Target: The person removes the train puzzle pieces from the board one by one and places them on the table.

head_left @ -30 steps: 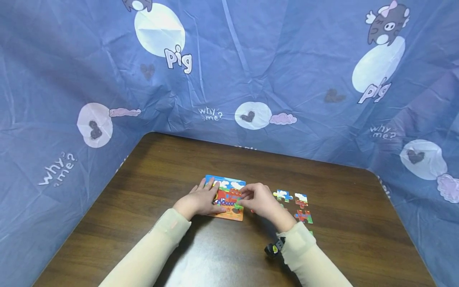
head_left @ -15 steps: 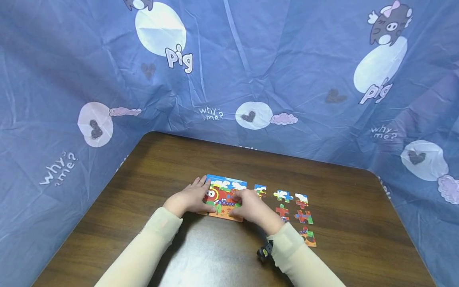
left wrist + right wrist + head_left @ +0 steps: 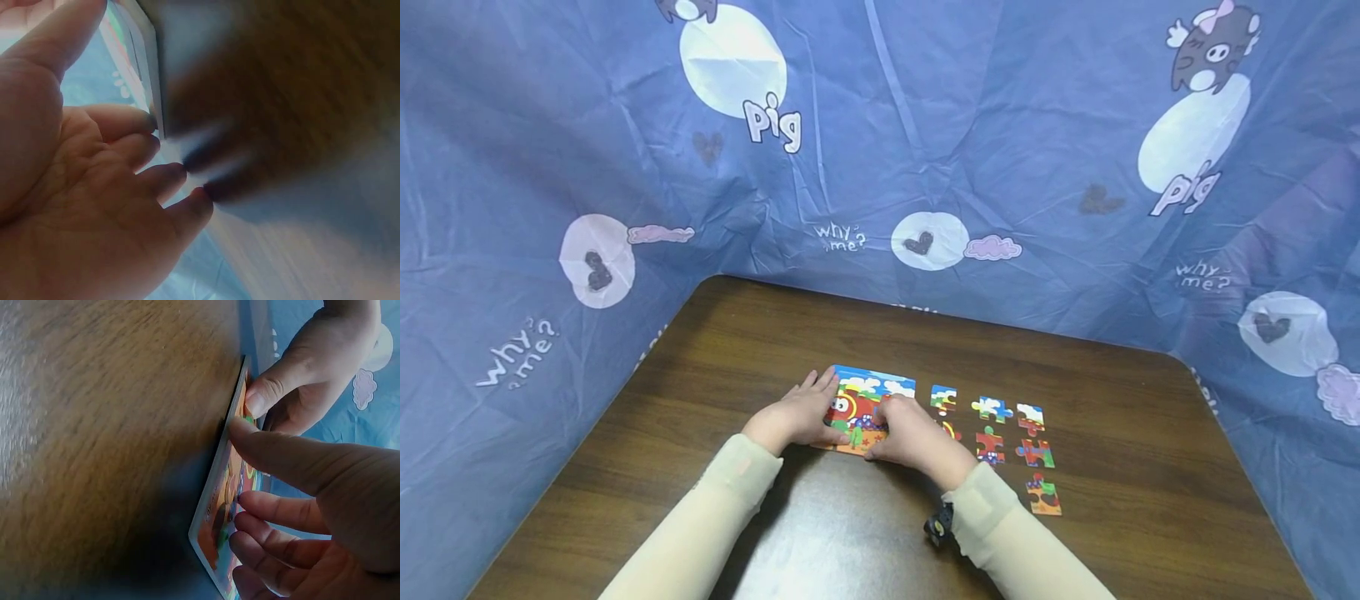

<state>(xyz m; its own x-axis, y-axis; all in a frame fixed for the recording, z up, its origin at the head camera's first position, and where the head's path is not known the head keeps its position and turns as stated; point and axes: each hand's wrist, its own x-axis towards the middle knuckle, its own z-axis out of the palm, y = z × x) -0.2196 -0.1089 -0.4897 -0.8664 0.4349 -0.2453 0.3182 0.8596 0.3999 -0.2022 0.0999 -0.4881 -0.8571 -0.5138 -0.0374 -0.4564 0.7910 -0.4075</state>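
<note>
A train picture puzzle board (image 3: 859, 406) lies flat on the table in the head view. My left hand (image 3: 793, 418) rests at its left end, the thumb over the front-left part and the fingers along the left edge; in the left wrist view several fingertips (image 3: 199, 199) touch the table beside the board's edge. My right hand (image 3: 917, 437) lies over the board's right part. In the right wrist view its thumb (image 3: 247, 434) touches the front edge and its bent fingers (image 3: 262, 528) touch the printed face, apart from the thumb. Whether a loose piece is under these fingers is hidden.
Loose jigsaw pieces lie right of the board, among them a cloud piece (image 3: 992, 409), a red piece (image 3: 990, 447) and a front corner piece (image 3: 1044, 495). A dark wristband (image 3: 938, 525) hangs at the right wrist. A blue patterned cloth (image 3: 865, 150) hangs behind the wooden table (image 3: 1135, 450).
My right hand has moved left from the board's right edge onto its face, uncovering loose pieces. The left hand has slid left, showing more of the picture.
</note>
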